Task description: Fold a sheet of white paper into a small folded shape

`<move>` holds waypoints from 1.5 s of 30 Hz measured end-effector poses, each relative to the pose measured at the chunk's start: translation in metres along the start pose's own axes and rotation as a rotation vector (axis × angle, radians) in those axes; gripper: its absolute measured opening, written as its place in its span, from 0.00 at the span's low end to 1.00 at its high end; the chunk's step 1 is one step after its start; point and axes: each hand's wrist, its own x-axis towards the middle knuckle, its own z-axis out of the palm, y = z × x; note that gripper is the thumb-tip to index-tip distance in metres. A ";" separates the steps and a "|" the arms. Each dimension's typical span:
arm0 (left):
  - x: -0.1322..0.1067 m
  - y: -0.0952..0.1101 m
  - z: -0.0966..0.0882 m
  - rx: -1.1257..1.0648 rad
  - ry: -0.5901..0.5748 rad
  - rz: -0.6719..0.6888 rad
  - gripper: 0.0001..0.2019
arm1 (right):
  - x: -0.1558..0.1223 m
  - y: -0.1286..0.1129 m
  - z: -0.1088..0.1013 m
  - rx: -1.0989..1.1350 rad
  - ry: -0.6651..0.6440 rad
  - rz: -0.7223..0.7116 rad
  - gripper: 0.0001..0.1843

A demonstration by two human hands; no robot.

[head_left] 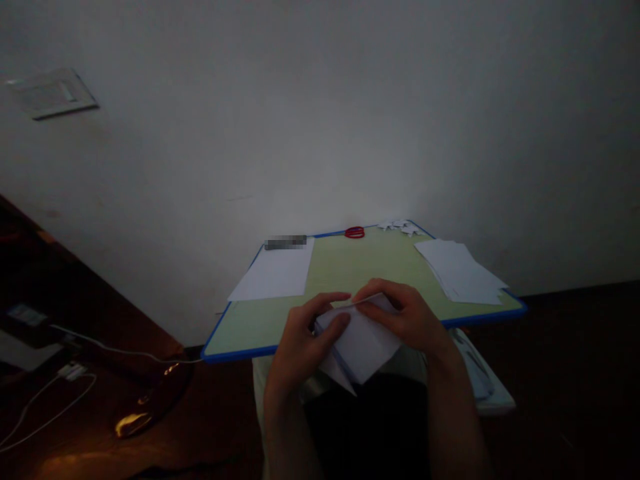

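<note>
A folded white paper point(361, 347) is held over the near edge of a small green table point(345, 267) with a blue rim. My left hand point(300, 340) pinches the paper's left side with thumb and fingers. My right hand point(405, 313) grips its upper right edge, fingers curled over the fold. Both hands are closed on the paper.
A flat white sheet point(275, 273) lies on the table's left, a stack of sheets point(463, 270) on its right. Red scissors handles point(355, 232), a dark bar point(285, 242) and small white paper pieces point(400, 227) sit at the far edge. White cables point(75, 370) run on the dark floor at left.
</note>
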 end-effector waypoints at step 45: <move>-0.007 0.002 0.016 -0.372 0.401 -0.048 0.24 | -0.005 0.008 0.017 0.048 0.125 0.000 0.32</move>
